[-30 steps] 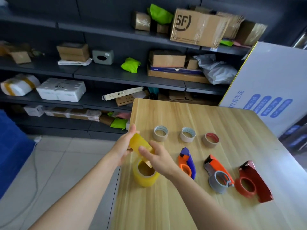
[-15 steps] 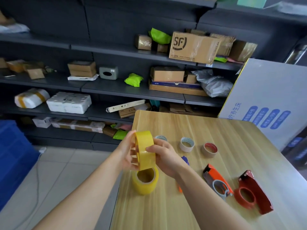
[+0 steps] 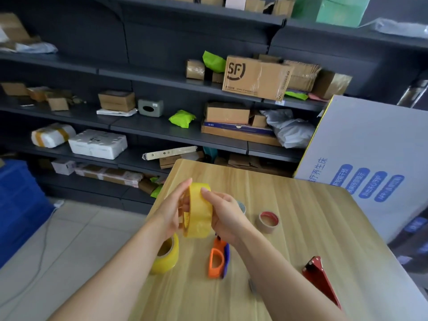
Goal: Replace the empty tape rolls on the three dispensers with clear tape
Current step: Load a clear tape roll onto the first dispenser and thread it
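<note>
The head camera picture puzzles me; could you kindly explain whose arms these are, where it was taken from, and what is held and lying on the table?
No machine here: these are a person's two bare arms, filmed by one wide-angle camera worn on the head, looking forward and down. The left hand and right hand hold a yellowish clear tape roll above the wooden table. On it are a second tape roll, an orange-and-blue dispenser, a red dispenser and an empty cardboard core.
</note>
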Motion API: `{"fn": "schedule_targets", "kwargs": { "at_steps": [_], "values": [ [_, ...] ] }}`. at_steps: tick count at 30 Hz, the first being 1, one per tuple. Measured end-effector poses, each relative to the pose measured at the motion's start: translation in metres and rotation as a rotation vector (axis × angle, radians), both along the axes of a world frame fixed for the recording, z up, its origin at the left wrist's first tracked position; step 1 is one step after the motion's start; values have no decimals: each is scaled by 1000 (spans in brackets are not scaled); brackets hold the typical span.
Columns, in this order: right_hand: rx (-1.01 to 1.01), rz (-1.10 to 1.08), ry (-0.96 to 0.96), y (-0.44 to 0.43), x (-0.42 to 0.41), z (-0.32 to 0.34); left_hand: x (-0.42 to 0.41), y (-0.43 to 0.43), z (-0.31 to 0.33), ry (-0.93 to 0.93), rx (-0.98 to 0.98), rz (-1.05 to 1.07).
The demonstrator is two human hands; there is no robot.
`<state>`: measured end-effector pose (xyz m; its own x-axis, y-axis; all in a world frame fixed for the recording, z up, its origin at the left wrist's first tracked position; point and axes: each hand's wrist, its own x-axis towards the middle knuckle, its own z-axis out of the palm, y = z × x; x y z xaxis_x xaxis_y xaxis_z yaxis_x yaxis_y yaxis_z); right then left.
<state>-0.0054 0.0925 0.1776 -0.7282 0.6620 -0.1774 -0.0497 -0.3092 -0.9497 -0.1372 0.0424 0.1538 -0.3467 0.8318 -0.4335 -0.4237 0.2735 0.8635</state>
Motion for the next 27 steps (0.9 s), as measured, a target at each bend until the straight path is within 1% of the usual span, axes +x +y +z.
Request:
{"fn": "schedule_targets", "kwargs": {
  "at_steps": [1,3,5,8,10,12,13,16,18,19,23,25,27],
  "values": [
    [-1,15,-5,2,7,0,6,2,2,-27,-50,-16],
    [9,40,-18,7,19,0,17,7,3,-145,-127,-44],
    [44,88,-15,11,30,1,25,10,2,-247,-142,-32],
    [53,123,13,16,40,3,34,13,0,-255,-130,-6],
    [37,96,20,20,43,3,40,14,1,-192,-98,-21],
    [7,45,16,25,43,1,47,15,3,-13,-27,-17],
    [-14,18,13,27,42,0,50,15,5,97,42,-8],
    [-73,-47,5,34,43,0,54,15,9,510,255,14],
    [-120,-104,-19,42,44,-1,51,18,6,770,324,-33],
    [-149,-139,-35,46,45,-2,50,19,5,861,335,-64],
    [-226,-223,-76,60,44,-6,46,27,1,1108,367,-130],
    [-236,-222,-82,65,45,-5,44,30,-1,1206,406,-110],
    [-230,-211,-92,68,45,-4,42,34,-3,1257,440,-74]
  ]
}}
